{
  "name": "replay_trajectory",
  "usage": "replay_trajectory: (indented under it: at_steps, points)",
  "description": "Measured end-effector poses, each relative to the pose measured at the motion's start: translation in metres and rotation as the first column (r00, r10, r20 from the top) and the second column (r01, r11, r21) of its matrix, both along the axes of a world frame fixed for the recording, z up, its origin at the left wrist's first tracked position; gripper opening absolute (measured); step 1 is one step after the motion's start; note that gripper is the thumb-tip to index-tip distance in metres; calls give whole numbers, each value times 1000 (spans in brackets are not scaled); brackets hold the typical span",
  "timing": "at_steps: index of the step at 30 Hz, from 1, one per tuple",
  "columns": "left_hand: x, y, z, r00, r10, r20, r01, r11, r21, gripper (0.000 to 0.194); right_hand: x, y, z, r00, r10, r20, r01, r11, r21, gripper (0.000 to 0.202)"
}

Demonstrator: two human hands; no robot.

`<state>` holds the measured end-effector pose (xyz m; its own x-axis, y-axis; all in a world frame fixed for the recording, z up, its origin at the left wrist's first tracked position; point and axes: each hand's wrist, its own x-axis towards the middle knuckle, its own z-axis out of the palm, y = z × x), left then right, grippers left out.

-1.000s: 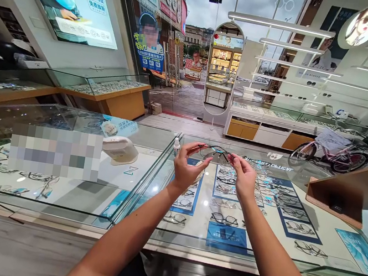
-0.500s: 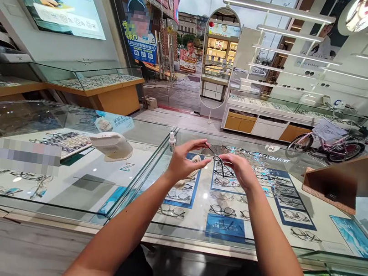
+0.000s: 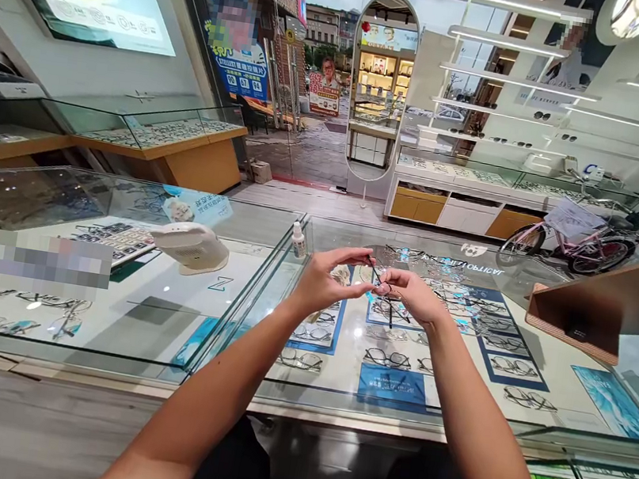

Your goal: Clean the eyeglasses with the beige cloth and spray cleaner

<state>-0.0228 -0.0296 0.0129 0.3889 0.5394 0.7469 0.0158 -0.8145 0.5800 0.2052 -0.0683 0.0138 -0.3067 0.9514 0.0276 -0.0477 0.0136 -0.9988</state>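
Observation:
Above the glass display case, both hands hold one pair of dark-framed eyeglasses (image 3: 391,313). My left hand (image 3: 329,279) grips the frame from the left, thumb and fingertips closed on it. From the right, my right hand (image 3: 412,295) pinches the glasses near their middle, its fingers curled. One dark temple arm hangs down below the fingers. Much of the frame is hidden behind my fingertips. Beneath, inside the case, lie several eyeglasses (image 3: 387,358) on blue and white cards. A small white bottle (image 3: 298,241) stands on the glass just left of my left hand.
A white device (image 3: 192,247) rests on the left part of the counter. At right stands a wooden-backed board (image 3: 602,314). Beyond the counter are an oval mirror (image 3: 380,88), a pink bicycle (image 3: 584,239) and more display cases. Glass edges run along the counter front.
The glasses have turned in my fingers, so the dark temple now points more straight down. My right hand has shifted slightly left and down, closer to my left fingertips.

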Motion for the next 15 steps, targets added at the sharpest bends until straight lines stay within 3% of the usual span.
replay_trajectory:
  at_steps: [4, 8, 12, 15]
  points:
    - [-2, 1, 2, 995, 93, 19, -93, 995, 22, 62, 6, 2, 0, 993, -116, 15, 114, 987, 110, 35]
    - [-5, 2, 4, 961, 248, 118, -258, 963, 79, 60, 11, 4, -3, 958, -287, -3, 286, 953, 101, 44]
    - [-6, 3, 3, 909, 374, 186, -395, 914, 91, 61, 9, 4, -4, 959, -284, -15, 285, 956, 68, 52]
    - [-6, 3, 2, 887, 395, 238, -429, 897, 109, 61, 5, 2, -4, 961, -277, -3, 277, 958, 78, 54]
